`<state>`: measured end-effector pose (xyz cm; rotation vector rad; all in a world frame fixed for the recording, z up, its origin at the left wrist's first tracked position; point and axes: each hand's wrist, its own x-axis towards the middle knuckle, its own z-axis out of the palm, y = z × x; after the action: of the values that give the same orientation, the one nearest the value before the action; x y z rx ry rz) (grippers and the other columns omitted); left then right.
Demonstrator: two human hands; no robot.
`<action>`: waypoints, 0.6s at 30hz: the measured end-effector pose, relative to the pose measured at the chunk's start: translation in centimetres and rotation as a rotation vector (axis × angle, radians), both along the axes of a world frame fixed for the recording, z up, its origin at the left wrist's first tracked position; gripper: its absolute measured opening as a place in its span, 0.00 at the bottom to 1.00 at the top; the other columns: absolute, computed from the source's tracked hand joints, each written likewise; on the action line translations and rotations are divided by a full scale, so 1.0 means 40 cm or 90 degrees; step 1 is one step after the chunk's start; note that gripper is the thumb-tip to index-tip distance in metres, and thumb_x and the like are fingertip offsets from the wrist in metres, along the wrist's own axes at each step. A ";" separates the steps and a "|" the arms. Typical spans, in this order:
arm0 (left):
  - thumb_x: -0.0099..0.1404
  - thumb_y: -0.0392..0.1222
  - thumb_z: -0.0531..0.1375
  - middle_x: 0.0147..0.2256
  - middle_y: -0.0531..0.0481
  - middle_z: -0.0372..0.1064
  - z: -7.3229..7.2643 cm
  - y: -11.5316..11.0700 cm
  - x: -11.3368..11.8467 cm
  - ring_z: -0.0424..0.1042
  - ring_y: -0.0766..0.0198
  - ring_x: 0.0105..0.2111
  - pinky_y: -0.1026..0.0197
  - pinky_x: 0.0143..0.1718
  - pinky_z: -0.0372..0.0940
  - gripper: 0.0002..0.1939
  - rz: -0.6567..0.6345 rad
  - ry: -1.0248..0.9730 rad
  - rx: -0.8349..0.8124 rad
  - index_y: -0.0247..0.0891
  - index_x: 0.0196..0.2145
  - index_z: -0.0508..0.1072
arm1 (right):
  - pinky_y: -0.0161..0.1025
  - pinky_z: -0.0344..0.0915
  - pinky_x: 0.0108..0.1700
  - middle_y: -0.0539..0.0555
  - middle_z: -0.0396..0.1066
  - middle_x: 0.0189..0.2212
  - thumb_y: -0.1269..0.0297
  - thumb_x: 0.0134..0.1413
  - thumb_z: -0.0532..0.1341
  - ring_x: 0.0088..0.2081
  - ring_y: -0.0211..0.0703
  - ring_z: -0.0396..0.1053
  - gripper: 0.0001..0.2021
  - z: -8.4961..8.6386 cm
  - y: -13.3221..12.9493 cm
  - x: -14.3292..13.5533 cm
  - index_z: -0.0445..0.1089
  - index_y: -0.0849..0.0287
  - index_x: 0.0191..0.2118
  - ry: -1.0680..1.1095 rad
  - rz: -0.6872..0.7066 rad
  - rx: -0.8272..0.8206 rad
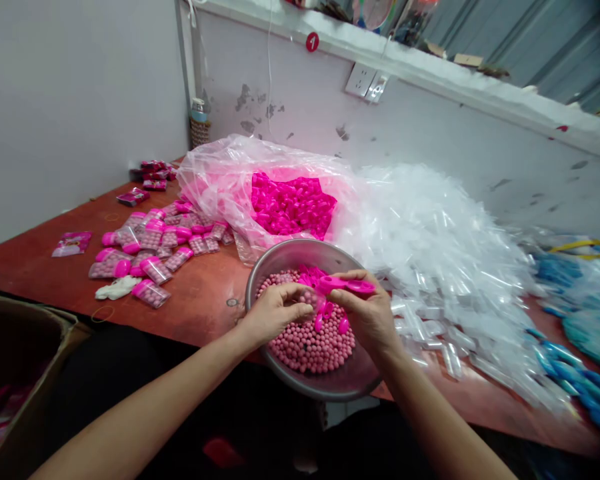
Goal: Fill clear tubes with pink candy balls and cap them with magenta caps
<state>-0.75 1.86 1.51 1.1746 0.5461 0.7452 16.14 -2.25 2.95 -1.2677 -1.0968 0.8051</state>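
Above the metal bowl (pixel 254 283), my left hand (pixel 275 312) is closed on a small clear tube (pixel 309 297) with pink beads in it. My right hand (pixel 370 313) pinches a long bright pink plastic piece (pixel 353 286), one end of which meets the mouth of the tube; its exact kind is hard to make out. Below both hands, the bowl holds many round pink beads (pixel 313 347). Several bright pink plastic caps (pixel 343 325) lie on top of the beads, partly hidden by my fingers.
Filled tubes with pink caps (pixel 153 272) lie left on the red-brown table (pixel 200 313). Behind the bowl sits a clear bag (pixel 215 167) of pink caps (pixel 293 203). Empty clear tubes (pixel 430 233) are heaped at right, beside blue plastic (pixel 580 380). A cardboard box (pixel 65 333) stands lower left.
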 end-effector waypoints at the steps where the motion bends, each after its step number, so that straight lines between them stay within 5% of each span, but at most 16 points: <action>1: 0.53 0.38 0.61 0.31 0.49 0.68 -0.002 0.000 0.000 0.67 0.66 0.31 0.62 0.36 0.64 0.13 0.005 0.007 0.011 0.31 0.37 0.73 | 0.42 0.66 0.40 0.52 0.71 0.33 0.64 0.38 0.68 0.35 0.43 0.70 0.15 -0.001 -0.002 -0.004 0.66 0.59 0.34 -0.048 0.007 -0.007; 11: 0.59 0.36 0.56 0.32 0.50 0.71 -0.006 -0.009 -0.012 0.68 0.62 0.34 0.65 0.36 0.60 0.08 0.023 0.138 0.303 0.35 0.34 0.75 | 0.35 0.62 0.32 0.52 0.72 0.27 0.56 0.48 0.62 0.29 0.39 0.67 0.11 0.072 -0.018 0.025 0.70 0.60 0.30 -0.482 0.244 -0.032; 15: 0.59 0.35 0.56 0.29 0.51 0.71 -0.002 -0.020 -0.013 0.68 0.64 0.31 0.65 0.34 0.59 0.08 0.030 0.178 0.368 0.36 0.32 0.75 | 0.33 0.61 0.28 0.51 0.69 0.24 0.56 0.48 0.62 0.26 0.37 0.65 0.12 0.087 -0.012 0.035 0.69 0.62 0.28 -0.404 0.327 -0.147; 18: 0.58 0.36 0.57 0.30 0.51 0.73 -0.003 -0.021 -0.011 0.69 0.63 0.32 0.65 0.35 0.59 0.07 0.046 0.184 0.353 0.36 0.33 0.75 | 0.34 0.63 0.29 0.50 0.68 0.27 0.57 0.46 0.64 0.28 0.37 0.66 0.14 0.070 -0.015 0.041 0.67 0.61 0.36 -0.275 0.291 -0.139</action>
<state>-1.21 1.03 1.39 1.8036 0.6442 0.8211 17.77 -2.86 5.74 -1.4344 -1.7249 1.0376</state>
